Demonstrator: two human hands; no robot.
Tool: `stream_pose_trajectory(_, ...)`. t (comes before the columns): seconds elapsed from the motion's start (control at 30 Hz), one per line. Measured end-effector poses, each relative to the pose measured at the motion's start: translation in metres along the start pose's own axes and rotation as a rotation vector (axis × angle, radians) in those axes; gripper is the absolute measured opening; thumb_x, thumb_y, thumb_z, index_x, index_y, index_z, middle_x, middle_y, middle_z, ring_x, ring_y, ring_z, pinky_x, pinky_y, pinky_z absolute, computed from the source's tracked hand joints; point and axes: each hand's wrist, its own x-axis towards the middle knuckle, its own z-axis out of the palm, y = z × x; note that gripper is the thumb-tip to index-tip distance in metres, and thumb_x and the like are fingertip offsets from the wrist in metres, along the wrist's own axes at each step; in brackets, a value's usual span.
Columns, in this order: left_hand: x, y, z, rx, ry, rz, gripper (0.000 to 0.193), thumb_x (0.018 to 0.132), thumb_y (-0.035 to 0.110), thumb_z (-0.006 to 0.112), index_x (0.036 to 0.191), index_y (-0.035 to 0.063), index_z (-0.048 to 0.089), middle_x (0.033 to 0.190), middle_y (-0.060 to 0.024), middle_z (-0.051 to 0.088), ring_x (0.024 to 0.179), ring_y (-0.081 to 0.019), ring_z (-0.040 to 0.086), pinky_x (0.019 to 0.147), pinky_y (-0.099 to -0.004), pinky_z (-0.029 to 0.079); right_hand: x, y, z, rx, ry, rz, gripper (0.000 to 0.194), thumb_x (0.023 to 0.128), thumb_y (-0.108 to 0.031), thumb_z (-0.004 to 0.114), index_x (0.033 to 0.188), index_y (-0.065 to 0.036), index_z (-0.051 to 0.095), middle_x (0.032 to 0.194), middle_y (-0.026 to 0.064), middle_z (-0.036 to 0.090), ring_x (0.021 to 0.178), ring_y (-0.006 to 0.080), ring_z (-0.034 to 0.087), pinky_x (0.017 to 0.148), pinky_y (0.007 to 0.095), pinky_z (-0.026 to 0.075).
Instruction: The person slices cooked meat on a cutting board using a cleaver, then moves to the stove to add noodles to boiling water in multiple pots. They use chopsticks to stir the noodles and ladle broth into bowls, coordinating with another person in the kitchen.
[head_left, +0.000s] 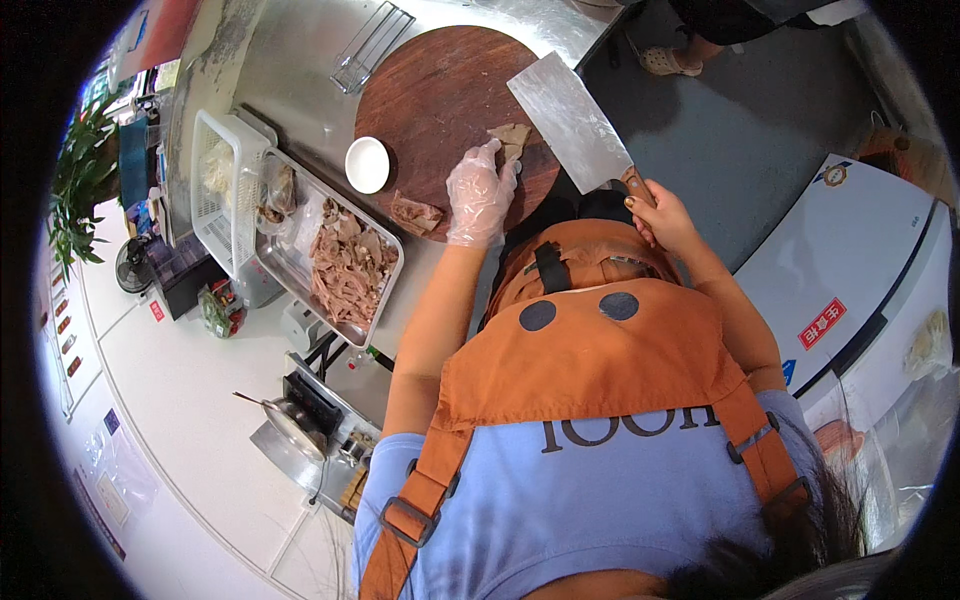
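My left hand (480, 191), in a clear plastic glove, rests on the round wooden chopping board (442, 82), its fingertips on a piece of cooked meat (511, 138). My right hand (660, 216) is bare and grips the wooden handle of a cleaver (574, 124). The broad blade is held over the board's right edge, off the meat. Left of the gloved hand another chunk of meat (415, 213) lies near the board's edge. A small white bowl (367, 165) stands at the board's left rim. Sliced meat (349, 270) fills much of a steel tray (390, 281) to the left.
Beyond the tray stands a white plastic basket (247, 150). A wire rack (371, 46) lies behind the board. A white chest freezer (847, 255) is at the right. Another person's foot in a clog (671, 61) shows on the floor at the upper right.
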Motion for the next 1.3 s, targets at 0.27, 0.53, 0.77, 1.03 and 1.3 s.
stream_pose_trajectory(0.27, 0.012, 0.025, 0.018, -0.518, 0.166, -0.435, 0.032, 0.080, 0.016, 0.065, 0.106, -0.0027, 0.063, 0.077, -0.0128, 0.063, 0.073, -0.0226, 0.062, 0.071, -0.0332, 0.048, 0.005, 0.004, 0.003, 0.111, -0.051, 0.015, 0.019, 0.090, -0.022, 0.057, 0.090, -0.006, 0.047, 0.058, -0.0015, 0.047, 0.040, 0.0053, 0.039, 0.036, 0.0223, 0.033)
stream_pose_trajectory(0.53, 0.010, 0.013, 0.019, 0.131, 0.134, 0.107, 0.058, 0.087, 0.035, 0.056, 0.130, -0.0031, 0.046, 0.135, -0.0216, 0.045, 0.131, -0.0352, 0.035, 0.106, -0.0500, 0.022, 0.022, 0.004, 0.006, 0.168, -0.083, 0.029, 0.019, 0.091, -0.023, 0.056, 0.091, -0.007, 0.046, 0.059, -0.0016, 0.046, 0.040, 0.0055, 0.039, 0.035, 0.0226, 0.033)
stream_pose_trajectory(0.77, 0.016, 0.004, 0.035, 0.236, 0.007, 0.016, 0.062, 0.090, 0.033, 0.051, 0.140, 0.0000, 0.034, 0.148, -0.0168, 0.029, 0.137, -0.0336, 0.025, 0.110, -0.0529, 0.014, 0.035, -0.007, 0.004, 0.134, -0.139, 0.061, 0.024, 0.092, -0.025, 0.055, 0.104, -0.006, 0.048, 0.060, -0.0023, 0.046, 0.039, 0.0031, 0.036, 0.034, 0.0189, 0.030)
stream_pose_trajectory(1.03, 0.020, -0.002, 0.032, 0.325, 0.128, 0.059, 0.057, 0.087, 0.030, 0.053, 0.135, 0.0022, 0.040, 0.140, -0.0136, 0.041, 0.132, -0.0291, 0.034, 0.107, -0.0544, 0.016, 0.033, -0.020, 0.010, 0.030, -0.073, -0.012, 0.022, 0.093, -0.024, 0.053, 0.105, -0.007, 0.048, 0.062, -0.0021, 0.047, 0.041, 0.0032, 0.038, 0.035, 0.0189, 0.031)
stream_pose_trajectory(1.3, 0.016, -0.031, -0.011, 0.504, 0.119, -0.162, 0.049, 0.086, 0.032, 0.055, 0.129, 0.0083, 0.049, 0.135, -0.0080, 0.048, 0.127, -0.0253, 0.042, 0.103, -0.0552, 0.024, 0.056, -0.080, 0.069, -0.966, 0.210, -0.756, 0.042, 0.082, -0.014, 0.052, 0.124, -0.014, 0.049, 0.092, 0.0145, 0.058, 0.082, 0.0297, 0.063, 0.070, 0.0436, 0.052)
